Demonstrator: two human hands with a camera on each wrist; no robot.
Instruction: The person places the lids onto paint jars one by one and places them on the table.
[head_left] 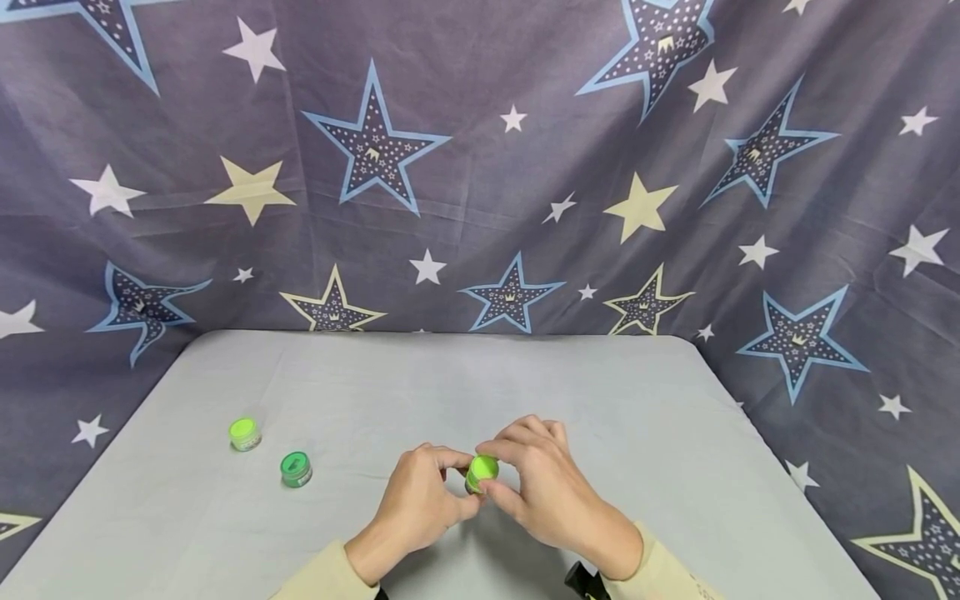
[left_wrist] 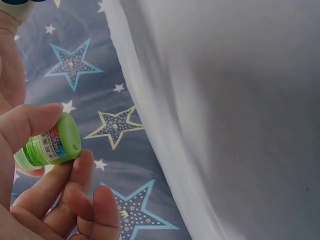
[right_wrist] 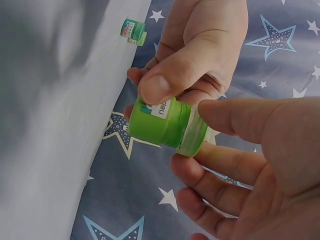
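Note:
Between both hands is a small light green paint jar (head_left: 483, 473), held just above the table. My left hand (head_left: 422, 496) grips its labelled body (right_wrist: 156, 122) between thumb and fingers. On the other end, my right hand (head_left: 551, 492) pinches the lid (right_wrist: 194, 135) with thumb and fingertips. The right wrist view shows a threaded neck between body and lid; whether the lid is loose I cannot tell. In the left wrist view the jar's base (left_wrist: 71, 134) faces the camera.
Farther left on the table stand a dark green jar (head_left: 296, 469) and another light green jar (head_left: 244, 434), both lidded. A grey-white cloth covers the table (head_left: 465, 383). Behind and beside it hangs a dark star-patterned curtain (head_left: 465, 183).

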